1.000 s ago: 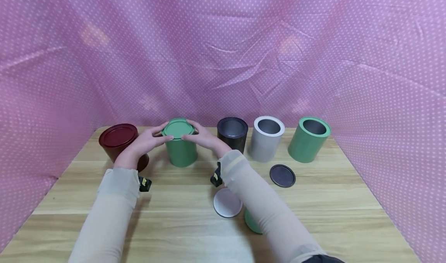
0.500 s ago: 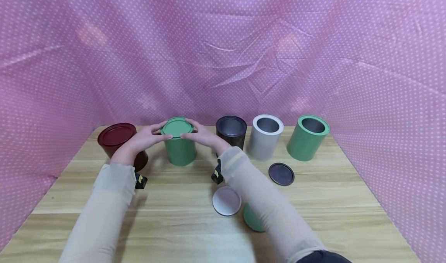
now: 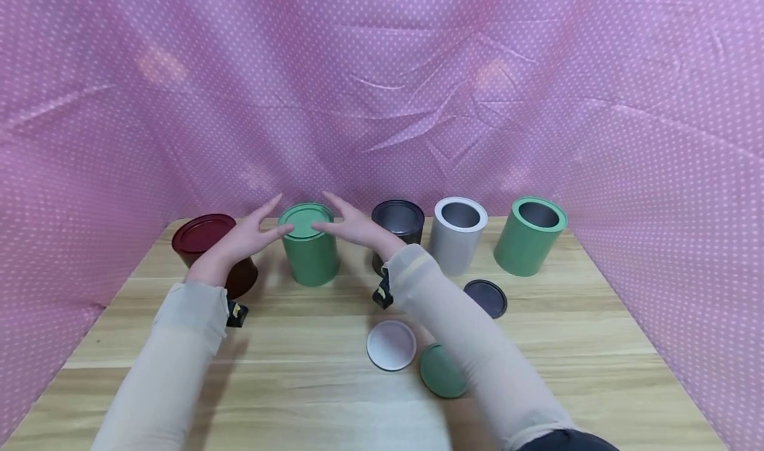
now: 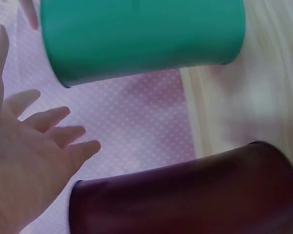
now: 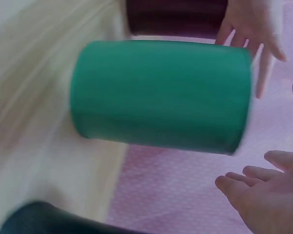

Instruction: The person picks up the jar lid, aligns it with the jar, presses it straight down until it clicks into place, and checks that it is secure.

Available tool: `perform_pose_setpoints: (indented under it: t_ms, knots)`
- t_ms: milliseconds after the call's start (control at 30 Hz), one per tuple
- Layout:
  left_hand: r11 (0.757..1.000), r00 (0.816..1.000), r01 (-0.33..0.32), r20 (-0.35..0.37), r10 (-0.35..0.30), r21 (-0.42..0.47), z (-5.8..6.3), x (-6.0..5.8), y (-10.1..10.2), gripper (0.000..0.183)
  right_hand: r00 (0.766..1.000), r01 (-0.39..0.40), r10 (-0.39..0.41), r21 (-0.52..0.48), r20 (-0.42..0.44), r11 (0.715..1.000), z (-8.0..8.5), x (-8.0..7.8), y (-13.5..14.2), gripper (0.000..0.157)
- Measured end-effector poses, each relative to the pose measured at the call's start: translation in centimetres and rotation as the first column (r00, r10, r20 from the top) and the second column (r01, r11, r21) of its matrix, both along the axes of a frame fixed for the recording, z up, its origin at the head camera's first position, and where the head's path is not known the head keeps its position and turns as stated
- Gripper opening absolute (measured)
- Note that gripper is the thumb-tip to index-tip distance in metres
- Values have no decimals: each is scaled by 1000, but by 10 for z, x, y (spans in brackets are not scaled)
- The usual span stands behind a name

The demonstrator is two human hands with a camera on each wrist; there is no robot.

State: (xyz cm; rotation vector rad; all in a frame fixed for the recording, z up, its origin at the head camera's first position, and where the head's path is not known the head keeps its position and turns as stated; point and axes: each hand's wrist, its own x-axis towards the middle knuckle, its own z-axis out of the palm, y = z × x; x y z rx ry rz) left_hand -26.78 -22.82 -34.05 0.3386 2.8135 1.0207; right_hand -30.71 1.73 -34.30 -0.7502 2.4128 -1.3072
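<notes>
A green can [image 3: 311, 260] with a green lid [image 3: 306, 221] seated on top stands upright at the back of the table. My left hand [image 3: 243, 241] is spread beside its left rim, fingers apart from the can. On the other side my right hand [image 3: 359, 227] is held the same way, thumb and fingers spread, holding nothing. In the left wrist view the palm and open fingers of the left hand [image 4: 36, 146] show beside the green can [image 4: 141, 36]. The right wrist view shows the right hand [image 5: 268, 190] clear of the green can [image 5: 161, 95].
A dark red lidded can [image 3: 204, 233] stands behind my left forearm. To the right are open cans: black [image 3: 398, 217], white [image 3: 451, 249] and green [image 3: 521, 247]. Loose lids lie nearer: black [image 3: 486, 298], white [image 3: 390, 345] and green [image 3: 442, 371], the last partly under my right sleeve.
Both hands have come off the rim of the lidded green can, their fingers lifting and spreading outward. The can and its lid stay in place.
</notes>
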Motion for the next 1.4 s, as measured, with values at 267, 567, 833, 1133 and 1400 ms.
perform_pose_setpoints:
  t_ms: [267, 567, 833, 1133, 1400]
  knots:
    - [998, 995, 39, -91, -42, -44, 21, 8, 11, 86, 979, -3, 20, 84, -205, 996, 32, 15, 39, 87]
    - [993, 983, 93, -153, -102, -66, 31, 15, 49, 85, 955, 118, -68, 159, -289, 980, 35, 32, 101, 86]
    - [983, 963, 128, -222, -156, -135, 24, 23, 102, 85, 932, 208, -146, 162, -331, 965, 31, 49, 158, 85]
    - [974, 950, 146, -250, -188, -175, 17, 40, 165, 86, 933, 273, -204, 210, -297, 939, 19, 63, 213, 86]
    - [962, 926, 208, -280, -252, -177, 3, 47, 212, 84, 919, 333, -254, 247, -302, 910, 0, 80, 250, 89]
